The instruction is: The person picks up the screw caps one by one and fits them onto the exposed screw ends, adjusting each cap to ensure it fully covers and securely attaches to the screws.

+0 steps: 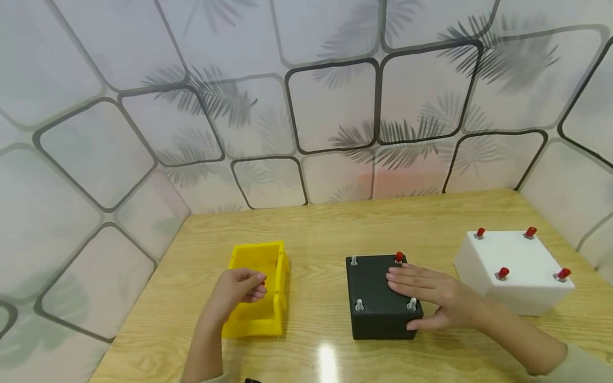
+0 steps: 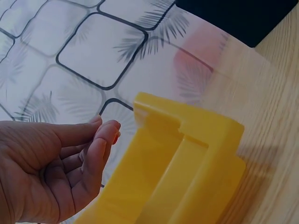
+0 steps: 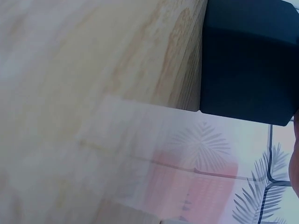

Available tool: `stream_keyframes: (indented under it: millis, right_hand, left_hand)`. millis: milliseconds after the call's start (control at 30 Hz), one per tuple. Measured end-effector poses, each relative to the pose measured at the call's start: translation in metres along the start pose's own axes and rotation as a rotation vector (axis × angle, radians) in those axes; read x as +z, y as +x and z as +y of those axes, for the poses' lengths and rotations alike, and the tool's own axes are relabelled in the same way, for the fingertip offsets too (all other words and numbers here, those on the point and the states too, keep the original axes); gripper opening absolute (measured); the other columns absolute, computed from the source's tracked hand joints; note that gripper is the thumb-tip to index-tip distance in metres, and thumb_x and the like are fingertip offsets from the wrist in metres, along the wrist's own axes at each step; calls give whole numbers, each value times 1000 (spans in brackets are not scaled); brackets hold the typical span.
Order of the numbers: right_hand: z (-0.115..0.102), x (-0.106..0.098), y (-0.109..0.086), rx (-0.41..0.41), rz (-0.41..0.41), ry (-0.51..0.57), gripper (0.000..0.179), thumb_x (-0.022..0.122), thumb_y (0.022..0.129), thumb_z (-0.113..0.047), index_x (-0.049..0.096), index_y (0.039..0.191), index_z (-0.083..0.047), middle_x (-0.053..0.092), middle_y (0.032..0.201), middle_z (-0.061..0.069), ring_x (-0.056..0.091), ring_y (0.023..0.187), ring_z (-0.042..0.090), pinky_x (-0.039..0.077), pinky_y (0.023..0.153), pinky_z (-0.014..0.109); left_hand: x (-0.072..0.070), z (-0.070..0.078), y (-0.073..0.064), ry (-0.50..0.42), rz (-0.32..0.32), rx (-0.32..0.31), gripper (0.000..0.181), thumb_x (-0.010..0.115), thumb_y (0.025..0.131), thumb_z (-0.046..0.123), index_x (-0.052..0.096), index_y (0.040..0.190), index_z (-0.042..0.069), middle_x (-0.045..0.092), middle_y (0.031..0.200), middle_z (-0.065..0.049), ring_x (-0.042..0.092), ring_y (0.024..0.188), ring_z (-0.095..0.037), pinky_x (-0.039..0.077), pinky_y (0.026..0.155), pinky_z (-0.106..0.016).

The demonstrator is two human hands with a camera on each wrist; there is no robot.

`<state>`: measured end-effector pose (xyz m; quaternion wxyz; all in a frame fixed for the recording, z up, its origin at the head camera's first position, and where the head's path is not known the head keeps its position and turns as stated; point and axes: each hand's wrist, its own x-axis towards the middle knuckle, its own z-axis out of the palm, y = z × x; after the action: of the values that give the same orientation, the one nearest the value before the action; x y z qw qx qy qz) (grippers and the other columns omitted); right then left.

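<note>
My left hand (image 1: 242, 287) is over the yellow bin (image 1: 254, 328), pinching a small red cap (image 2: 116, 138) between thumb and fingertips; most of the cap is hidden by the fingers. A black box (image 1: 373, 287) stands in the middle of the table with a metal post near each top corner. Its far right post carries a red cap (image 1: 399, 257), while the other posts are bare metal. My right hand (image 1: 431, 295) rests on the box's right side, straight fingers across the top and thumb by the near right corner. In the right wrist view only a sliver of this hand shows.
A white box (image 1: 519, 260) stands to the right, behind my right forearm, with red caps on its top posts. The wooden table (image 1: 316, 234) meets a patterned cloth wall (image 1: 335, 106) at the back and sides. A small dark object (image 1: 251, 380) shows at the bottom edge.
</note>
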<state>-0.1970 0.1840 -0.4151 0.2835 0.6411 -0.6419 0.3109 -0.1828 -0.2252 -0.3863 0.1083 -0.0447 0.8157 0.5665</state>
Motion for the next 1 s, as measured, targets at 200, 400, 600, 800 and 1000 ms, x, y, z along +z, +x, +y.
stream_keyframes:
  millis: [200, 400, 600, 800, 1000]
  right_hand:
    - [2, -3, 3, 1, 1, 9, 68, 81, 73, -35, 59, 114, 15, 58, 125, 25, 47, 129, 30, 33, 111, 30]
    - [3, -5, 5, 7, -2, 19, 68, 81, 74, -35, 59, 114, 15, 57, 126, 25, 47, 129, 30, 33, 111, 30]
    - [4, -7, 6, 9, -6, 20, 68, 81, 74, -35, 59, 115, 14, 58, 125, 24, 47, 128, 30, 33, 111, 29]
    - [5, -8, 6, 14, -9, 17, 68, 81, 74, -35, 59, 115, 14, 58, 125, 25, 47, 128, 30, 33, 111, 30]
    - [5, -7, 5, 16, -9, 14, 68, 81, 73, -36, 59, 115, 14, 58, 125, 25, 48, 127, 30, 33, 111, 30]
  left_hand:
    - [6, 8, -4, 25, -4, 28, 32, 57, 95, 19, 62, 104, -12, 67, 76, -7, 66, 68, -15, 57, 63, -26]
    - [17, 18, -8, 51, 19, 42, 28, 59, 94, 19, 66, 99, -8, 68, 76, -8, 66, 68, -17, 57, 63, -27]
    - [22, 26, -13, 0, -21, 38, 27, 58, 94, 15, 64, 100, -12, 68, 75, -7, 66, 67, -15, 57, 62, -26]
    - [26, 33, -19, -21, -39, 35, 29, 60, 94, 18, 64, 99, -10, 68, 76, -7, 66, 68, -17, 57, 63, -27]
    - [31, 41, -25, -34, -75, 64, 29, 62, 92, 21, 66, 98, -7, 68, 77, -8, 66, 69, -17, 58, 64, -28]
